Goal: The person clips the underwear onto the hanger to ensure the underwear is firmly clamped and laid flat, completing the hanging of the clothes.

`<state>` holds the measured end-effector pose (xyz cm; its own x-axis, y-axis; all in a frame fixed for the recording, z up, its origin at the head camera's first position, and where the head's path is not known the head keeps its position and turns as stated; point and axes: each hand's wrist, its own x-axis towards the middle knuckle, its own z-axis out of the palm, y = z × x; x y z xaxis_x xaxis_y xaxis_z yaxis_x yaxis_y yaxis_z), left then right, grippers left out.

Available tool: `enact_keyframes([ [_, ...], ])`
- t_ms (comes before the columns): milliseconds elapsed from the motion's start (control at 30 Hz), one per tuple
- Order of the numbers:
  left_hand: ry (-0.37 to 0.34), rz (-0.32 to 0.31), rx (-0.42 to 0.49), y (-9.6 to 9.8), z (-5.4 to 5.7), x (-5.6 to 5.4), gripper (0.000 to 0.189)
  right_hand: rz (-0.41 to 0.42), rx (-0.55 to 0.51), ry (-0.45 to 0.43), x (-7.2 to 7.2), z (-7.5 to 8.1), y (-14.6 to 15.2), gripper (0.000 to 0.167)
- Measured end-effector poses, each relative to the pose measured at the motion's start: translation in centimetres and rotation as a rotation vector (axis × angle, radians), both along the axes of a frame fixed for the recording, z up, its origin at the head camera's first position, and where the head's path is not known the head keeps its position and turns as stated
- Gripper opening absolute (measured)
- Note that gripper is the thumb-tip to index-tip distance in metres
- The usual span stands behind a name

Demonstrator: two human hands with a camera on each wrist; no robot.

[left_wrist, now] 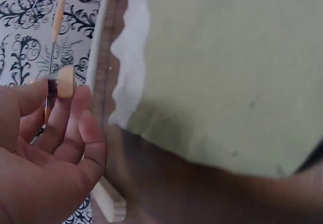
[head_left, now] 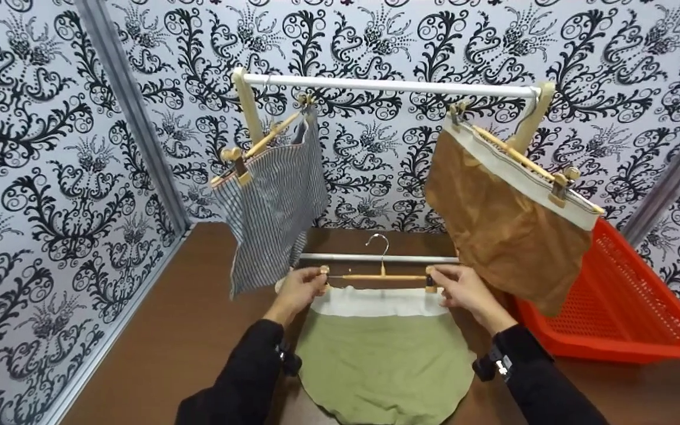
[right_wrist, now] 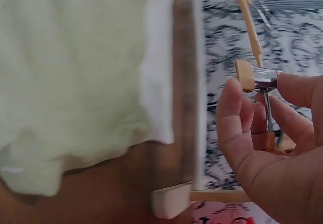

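A wooden clip hanger (head_left: 399,277) with a metal hook is held level by both hands, over the upper edge of a green garment (head_left: 384,360). The garment lies spread on the table, its white waistband (head_left: 378,303) toward the rack. My left hand (head_left: 298,292) pinches the hanger's left clip (left_wrist: 66,81) between thumb and fingers. On the other side, my right hand (head_left: 464,292) grips the right clip (right_wrist: 246,75) likewise. Both wrist views show the clips apart from the waistband, with no cloth between their jaws.
A white-railed rack (head_left: 387,86) stands at the back. A striped garment (head_left: 275,200) hangs from its left end on a clip hanger, and a brown garment (head_left: 499,218) from its right. A red plastic basket (head_left: 623,342) sits at the right of the brown table (head_left: 157,342).
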<state>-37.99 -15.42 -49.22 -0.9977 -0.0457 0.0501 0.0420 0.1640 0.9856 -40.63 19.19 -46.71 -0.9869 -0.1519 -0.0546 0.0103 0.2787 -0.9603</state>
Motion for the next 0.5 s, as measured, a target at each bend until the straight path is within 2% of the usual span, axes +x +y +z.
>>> enact_keyframes([
  [100,0.010,0.012,-0.028,0.3,-0.7,-0.4,0.028,-0.011,0.053,-0.009,-0.6,-1.2,-0.3,0.042],
  [233,0.024,0.020,-0.131,0.5,-1.1,-0.6,0.025,-0.007,0.141,0.009,-1.3,-2.4,-0.8,0.039],
  [367,0.017,-0.008,-0.237,0.7,-1.2,-0.8,0.024,-0.005,0.337,0.159,-1.5,-3.0,-0.8,0.028],
  [500,-0.030,-0.018,-0.249,1.5,-1.3,-1.2,0.025,-0.006,0.479,0.273,-1.5,-3.3,-0.2,0.025],
])
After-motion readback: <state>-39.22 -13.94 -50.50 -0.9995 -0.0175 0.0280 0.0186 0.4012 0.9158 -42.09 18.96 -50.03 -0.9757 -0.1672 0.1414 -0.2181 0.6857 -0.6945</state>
